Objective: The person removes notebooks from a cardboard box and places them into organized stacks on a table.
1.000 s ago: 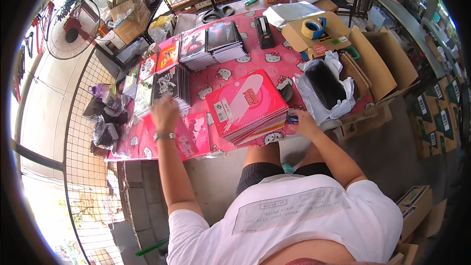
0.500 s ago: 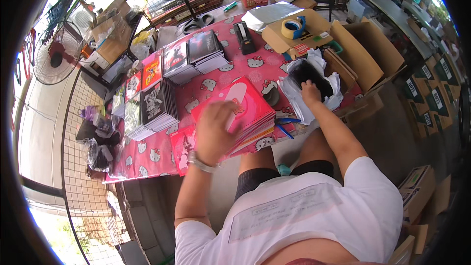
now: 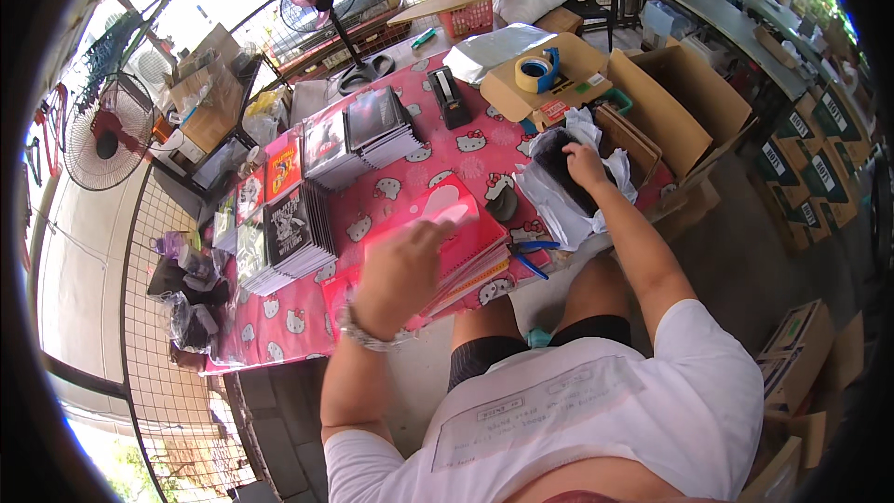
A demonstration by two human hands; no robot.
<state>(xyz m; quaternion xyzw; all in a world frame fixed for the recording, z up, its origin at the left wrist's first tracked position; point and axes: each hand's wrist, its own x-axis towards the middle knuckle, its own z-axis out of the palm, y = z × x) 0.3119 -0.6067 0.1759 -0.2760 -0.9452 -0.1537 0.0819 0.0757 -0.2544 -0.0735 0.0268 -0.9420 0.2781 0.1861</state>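
Observation:
My left hand [image 3: 400, 270], with a bracelet on its wrist, is over a stack of spiral-bound notebooks [image 3: 470, 251] with pink and red covers. Its fingers look stretched out, slightly blurred. At the right, my right hand [image 3: 585, 168] reaches into a bundle of thin black pieces [image 3: 556, 156] that look like binding wires. Its fingers are bent and closed there; what they pinch is hidden. Crumpled white wrapping [image 3: 545, 200] surrounds the bundle. Blue-handled pliers [image 3: 531, 259] lie between the notebooks and the wrapping. Beyond the stack sits a small dark grey object [image 3: 503, 203].
More notebook stacks [image 3: 303, 224] stand on the pink patterned tablecloth [image 3: 358, 228] at left. A black tape dispenser [image 3: 450, 98] is farther back. Open cardboard boxes [image 3: 684, 102] and tape rolls [image 3: 534, 74] stand at right. Fans [image 3: 107, 135] are at the left and back.
My left hand has moved slightly left and down over the notebooks. My right hand stays at the black bundle, its fingers more bent. The whole view has shifted slightly.

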